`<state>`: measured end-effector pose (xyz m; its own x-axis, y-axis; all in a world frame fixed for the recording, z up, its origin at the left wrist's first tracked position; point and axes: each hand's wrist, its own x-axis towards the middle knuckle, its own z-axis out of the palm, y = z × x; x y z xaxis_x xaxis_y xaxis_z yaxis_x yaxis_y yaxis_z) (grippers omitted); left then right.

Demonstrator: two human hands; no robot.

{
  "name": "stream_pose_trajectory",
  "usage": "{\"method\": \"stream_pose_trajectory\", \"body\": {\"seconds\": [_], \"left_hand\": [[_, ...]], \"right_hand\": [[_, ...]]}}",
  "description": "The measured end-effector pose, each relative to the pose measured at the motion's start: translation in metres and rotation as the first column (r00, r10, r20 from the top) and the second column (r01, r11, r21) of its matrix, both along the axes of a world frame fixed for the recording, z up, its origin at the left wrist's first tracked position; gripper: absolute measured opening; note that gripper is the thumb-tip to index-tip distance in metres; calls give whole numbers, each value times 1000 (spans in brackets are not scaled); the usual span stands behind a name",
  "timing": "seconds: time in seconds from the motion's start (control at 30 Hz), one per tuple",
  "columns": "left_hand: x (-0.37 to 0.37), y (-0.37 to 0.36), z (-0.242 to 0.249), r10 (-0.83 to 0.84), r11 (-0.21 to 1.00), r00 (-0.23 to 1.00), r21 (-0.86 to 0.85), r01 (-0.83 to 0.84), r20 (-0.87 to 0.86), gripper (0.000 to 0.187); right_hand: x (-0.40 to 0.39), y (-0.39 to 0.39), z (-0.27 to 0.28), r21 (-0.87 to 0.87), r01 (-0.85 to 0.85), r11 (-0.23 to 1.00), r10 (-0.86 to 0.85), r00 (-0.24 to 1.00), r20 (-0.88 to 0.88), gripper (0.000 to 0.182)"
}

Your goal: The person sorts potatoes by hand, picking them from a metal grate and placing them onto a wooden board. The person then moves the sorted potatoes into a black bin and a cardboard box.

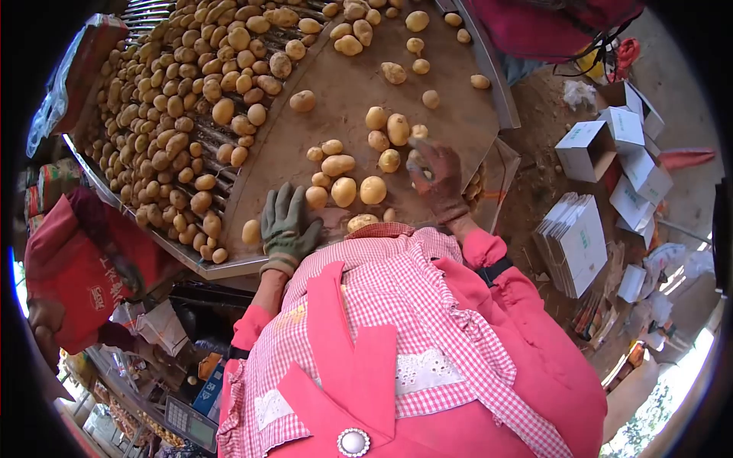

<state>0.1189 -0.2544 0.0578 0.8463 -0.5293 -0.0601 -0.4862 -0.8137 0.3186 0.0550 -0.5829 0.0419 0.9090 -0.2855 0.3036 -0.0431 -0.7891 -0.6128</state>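
Gloved in dark green, my left hand [289,225] lies with its fingers spread on the brown sorting surface [336,80], holding nothing, between a lone potato [251,232] and a group of potatoes. My right hand [439,177], in a dark reddish glove, is blurred at the right side of that group, its fingers curled beside a potato [419,160] that it partly covers. Whether it grips this potato is hard to make out. Round potatoes [372,190] and longer ones [398,130] lie between my two hands.
Many potatoes [175,99] are heaped on a slatted rack at the left. A metal edge [500,95] bounds the surface on the right. White boxes [584,149] and stacked flat cartons [573,244] stand on the ground at the right. Another person in a red apron [76,267] is at the left.
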Motion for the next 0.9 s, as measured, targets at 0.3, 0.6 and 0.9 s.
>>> {"method": "stream_pose_trajectory", "body": {"seconds": [0.3,0.6,0.9], "left_hand": [[12,-35,17,-116,972,993,-204,117,13,68],[10,-55,51,-535,331,10,-221,-918,-845,46],[5,-10,35,-308,164,32,-87,-983,-951,32]], "right_hand": [[29,27,-1,-312,-212,926,151,966,-209,55],[32,31,66,-74,-338,938,339,941,-4,51],[72,-14,13,-314,-326,892,234,926,-295,49]]}}
